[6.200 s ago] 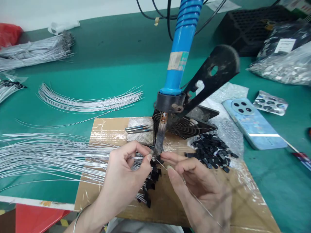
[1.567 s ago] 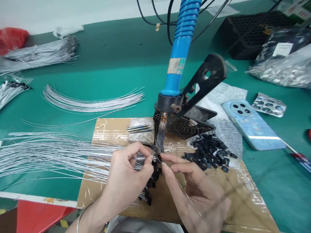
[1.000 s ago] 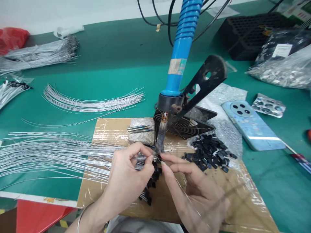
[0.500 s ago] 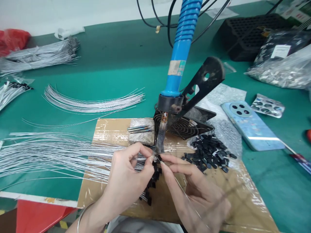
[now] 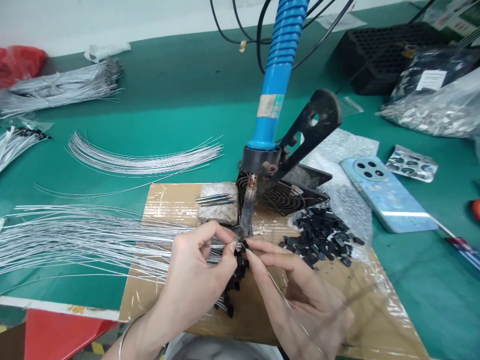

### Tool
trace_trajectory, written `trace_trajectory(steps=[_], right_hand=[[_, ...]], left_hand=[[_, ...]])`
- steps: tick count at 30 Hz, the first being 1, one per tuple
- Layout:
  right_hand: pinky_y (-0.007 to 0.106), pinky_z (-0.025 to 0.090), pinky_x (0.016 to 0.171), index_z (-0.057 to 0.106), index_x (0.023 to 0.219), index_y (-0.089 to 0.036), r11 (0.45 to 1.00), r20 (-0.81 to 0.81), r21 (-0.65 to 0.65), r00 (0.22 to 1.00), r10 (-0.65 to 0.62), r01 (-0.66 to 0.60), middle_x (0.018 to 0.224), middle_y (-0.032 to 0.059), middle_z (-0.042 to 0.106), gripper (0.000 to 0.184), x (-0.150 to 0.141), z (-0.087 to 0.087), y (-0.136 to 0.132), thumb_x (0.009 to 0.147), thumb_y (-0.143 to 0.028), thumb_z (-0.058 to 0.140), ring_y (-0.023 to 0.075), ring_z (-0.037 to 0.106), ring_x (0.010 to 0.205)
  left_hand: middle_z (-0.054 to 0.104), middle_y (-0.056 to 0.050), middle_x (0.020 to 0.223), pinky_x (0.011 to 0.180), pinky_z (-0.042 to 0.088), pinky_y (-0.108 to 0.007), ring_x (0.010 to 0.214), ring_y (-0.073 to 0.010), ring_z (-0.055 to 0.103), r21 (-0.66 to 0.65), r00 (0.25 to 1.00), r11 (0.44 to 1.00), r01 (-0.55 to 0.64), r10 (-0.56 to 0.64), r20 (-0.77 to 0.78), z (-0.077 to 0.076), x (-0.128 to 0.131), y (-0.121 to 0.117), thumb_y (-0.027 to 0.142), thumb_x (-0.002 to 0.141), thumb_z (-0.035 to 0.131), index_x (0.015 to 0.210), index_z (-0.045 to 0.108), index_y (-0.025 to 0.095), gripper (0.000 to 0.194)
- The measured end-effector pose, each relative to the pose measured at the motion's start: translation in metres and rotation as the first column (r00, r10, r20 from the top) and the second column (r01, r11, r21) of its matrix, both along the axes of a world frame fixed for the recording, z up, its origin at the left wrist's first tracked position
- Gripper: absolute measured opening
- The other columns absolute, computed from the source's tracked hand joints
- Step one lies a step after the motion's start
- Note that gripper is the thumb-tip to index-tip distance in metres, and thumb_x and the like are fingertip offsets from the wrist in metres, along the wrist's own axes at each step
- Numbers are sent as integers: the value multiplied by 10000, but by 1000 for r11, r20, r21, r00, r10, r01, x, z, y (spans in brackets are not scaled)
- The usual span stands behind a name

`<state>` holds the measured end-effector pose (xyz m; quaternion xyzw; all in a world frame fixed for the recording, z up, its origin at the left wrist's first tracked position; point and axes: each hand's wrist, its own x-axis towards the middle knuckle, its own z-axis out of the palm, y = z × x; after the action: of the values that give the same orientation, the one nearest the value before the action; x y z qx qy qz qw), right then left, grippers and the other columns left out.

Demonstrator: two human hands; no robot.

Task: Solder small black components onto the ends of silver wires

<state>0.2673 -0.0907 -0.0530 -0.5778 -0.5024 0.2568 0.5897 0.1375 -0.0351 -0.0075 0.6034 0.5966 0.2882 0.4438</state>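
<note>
Just below the tip of a blue-handled soldering iron (image 5: 245, 215), held pointing down by a stand, my two hands meet. My left hand (image 5: 204, 270) is closed in a pinch on the end of a thin white wire (image 5: 215, 245). Between thumb and forefinger my right hand (image 5: 296, 290) grips a small black piece (image 5: 244, 245) at that wire's end. A thin silvery strand (image 5: 277, 290), apparently solder, runs through the right hand. Beneath the fingers lie several black-ended wires (image 5: 228, 302). The exact joint is mostly covered by fingertips.
Loose black pieces (image 5: 326, 235) are heaped right on the cardboard (image 5: 168, 197). White wires (image 5: 86, 240) stretch left; another bundle (image 5: 146, 157) lies behind. A fan (image 5: 288, 192) stands behind the iron. A blue phone (image 5: 390, 195) and a black crate (image 5: 386, 57) are at right.
The view has shifted very slightly. Both hands keep their pinches at the iron's tip, with hardly any visible movement.
</note>
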Motion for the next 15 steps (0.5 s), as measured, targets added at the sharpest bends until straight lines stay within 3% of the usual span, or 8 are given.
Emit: trace_trajectory(steps=[7, 15], right_hand=[[284, 574, 896, 713, 888, -213, 1000, -4, 10, 1000, 18, -17, 1021, 33, 773, 191, 1, -2, -2, 806, -42, 735, 174, 740, 939], [276, 567, 852, 664, 819, -212, 999, -13, -32, 999, 29, -30, 990, 35, 774, 130, 2, -2, -3, 841, -90, 704, 171, 743, 896]], left_hand=[[734, -38, 784, 544, 427, -235, 699, -166, 628, 14, 1000, 1000, 4, -3, -24, 1, -1, -2, 178, 796, 576, 696, 631, 185, 115], [726, -44, 790, 593, 451, -267, 709, -178, 619, -74, 1000, 997, 7, -7, 0, -3, -2, 0, 198, 783, 583, 698, 627, 187, 97]])
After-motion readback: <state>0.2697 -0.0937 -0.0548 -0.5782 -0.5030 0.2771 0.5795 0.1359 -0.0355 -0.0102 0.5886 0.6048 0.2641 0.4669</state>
